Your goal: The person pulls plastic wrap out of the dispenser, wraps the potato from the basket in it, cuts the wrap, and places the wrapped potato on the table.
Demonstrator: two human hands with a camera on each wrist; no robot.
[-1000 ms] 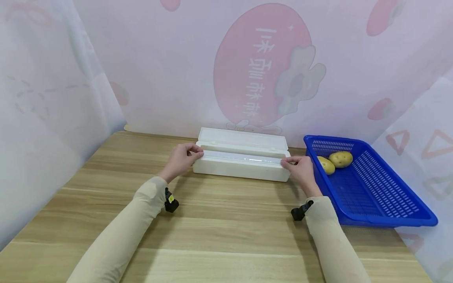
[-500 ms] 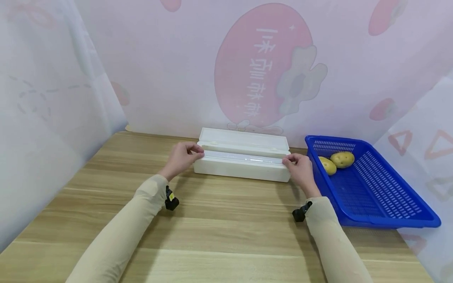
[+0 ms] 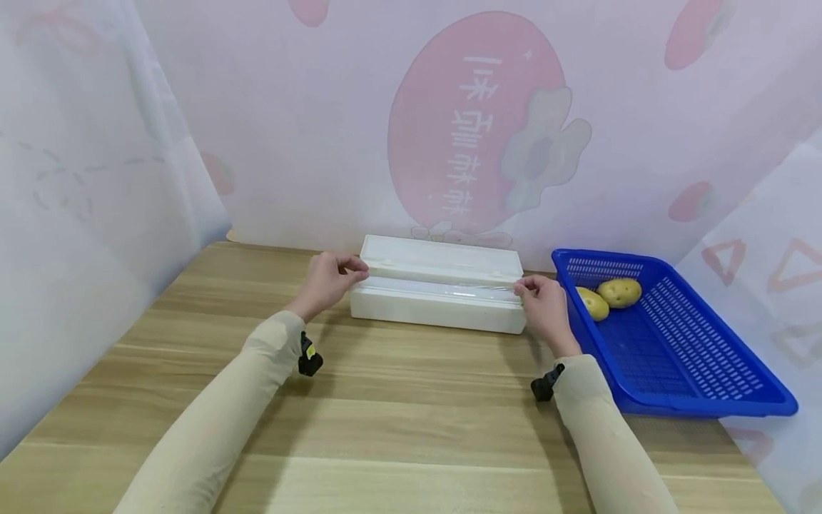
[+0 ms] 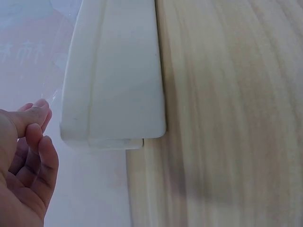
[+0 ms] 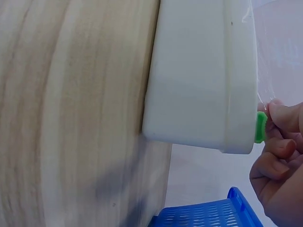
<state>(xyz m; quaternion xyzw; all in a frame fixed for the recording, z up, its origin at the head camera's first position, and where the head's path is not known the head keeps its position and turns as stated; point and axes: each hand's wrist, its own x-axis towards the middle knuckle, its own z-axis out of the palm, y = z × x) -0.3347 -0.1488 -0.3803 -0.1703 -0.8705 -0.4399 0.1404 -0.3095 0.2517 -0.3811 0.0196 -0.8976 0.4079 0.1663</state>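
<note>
A long white cling film dispenser (image 3: 437,312) stands on the table with its lid (image 3: 439,257) tipped back toward the wall. At its left end my left hand (image 3: 325,285) pinches a corner of the clear cling film (image 3: 443,288) between thumb and fingertips. My right hand (image 3: 547,314) pinches the opposite corner at the right end. In both wrist views the fingertips are just above the top edge of the box, with the thin film stretching from them. A small green piece (image 5: 260,126), likely the cutter's slider, shows at the box's right end beside the right fingers.
A blue plastic basket (image 3: 700,314) stands just right of the right hand, holding two potatoes (image 3: 619,293). Behind the dispenser hangs a pale printed curtain (image 3: 308,143). The wooden table (image 3: 411,414) stretches toward me between the forearms.
Both hands have risen slightly and moved back a little, still pinching the film. The film has lifted from the front edge and overlaps the box's inside.
</note>
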